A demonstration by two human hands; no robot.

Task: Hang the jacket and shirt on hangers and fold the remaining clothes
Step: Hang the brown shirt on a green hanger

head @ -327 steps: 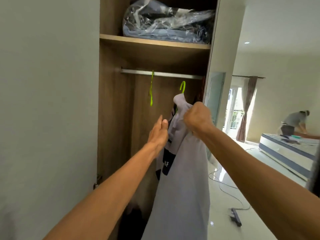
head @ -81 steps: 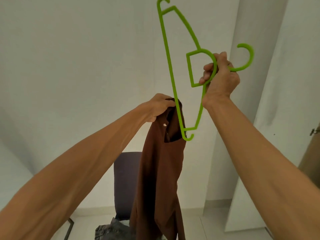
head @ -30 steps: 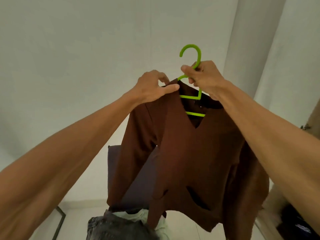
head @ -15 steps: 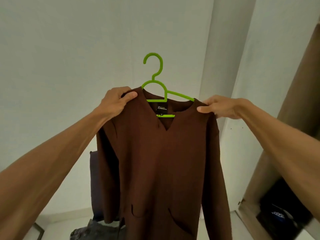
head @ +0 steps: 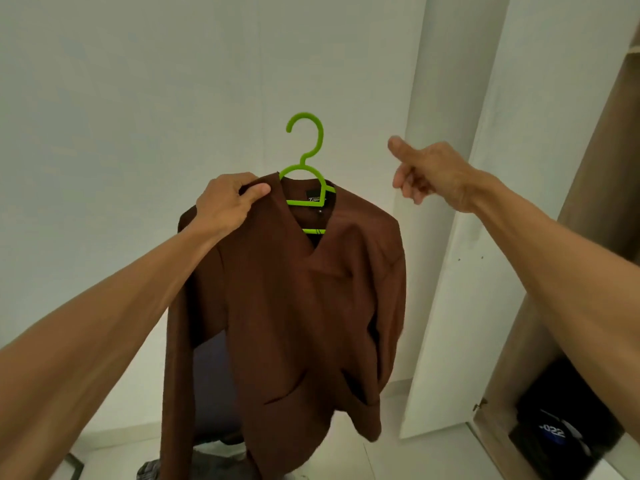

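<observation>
Two bare forearms are reaching in from the bottom corners, with two hands in view. The left hand (head: 225, 206) is pinching the brown jacket (head: 294, 306) at its left shoulder beside the collar, grip closed on the cloth with the thumb on top. The right hand (head: 429, 174) is hanging in the air right of the hanger, apart from it, grip empty, fingers loosely curled, thumb sticking out.

One brown jacket is hanging on one green hanger (head: 303, 162), hook pointing up, with two slit pockets showing low on the front. Behind it are one dark chair (head: 211, 375) and one heap of grey clothes (head: 207, 467) under the hem. Farther right, one white wardrobe door (head: 478, 271) is standing open, and one dark bag (head: 561, 431) is sitting in the wardrobe bottom.

Versus half a second ago, the right hand is off the right shoulder and raised, the left is still pinching, and the jacket's right side is sagging inward.
</observation>
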